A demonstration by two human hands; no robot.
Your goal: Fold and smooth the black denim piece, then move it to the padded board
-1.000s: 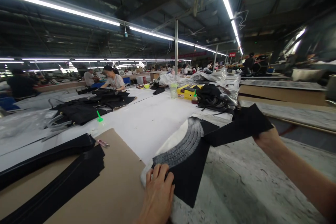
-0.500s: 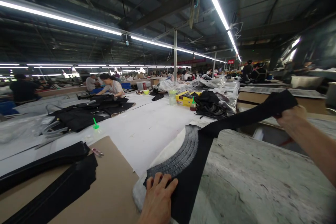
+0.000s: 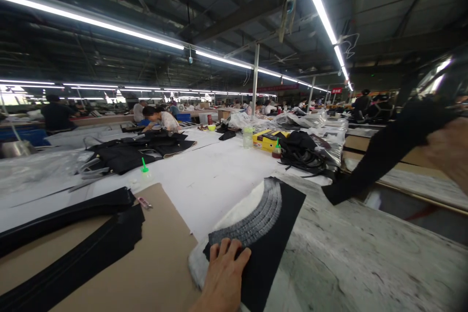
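My left hand lies with fingers spread on the lower end of a stack of black curved pieces. The pieces overlap like a fan, with greyish, rough edges showing along the curve. My right hand, blurred at the far right, grips a long black strip of fabric or leather by its upper end. The strip hangs in the air down to the left, its lower end near the marble-patterned surface and apart from the stack.
On a brown board at left lie black curved strips and a small pink tool. Green-tipped bottles, a yellow box and black straps stand farther back. A person bends over the far table.
My right hand has pulled the black strip up and to the right, off the stack. My left hand stays on the stack. The view has shifted slightly left.
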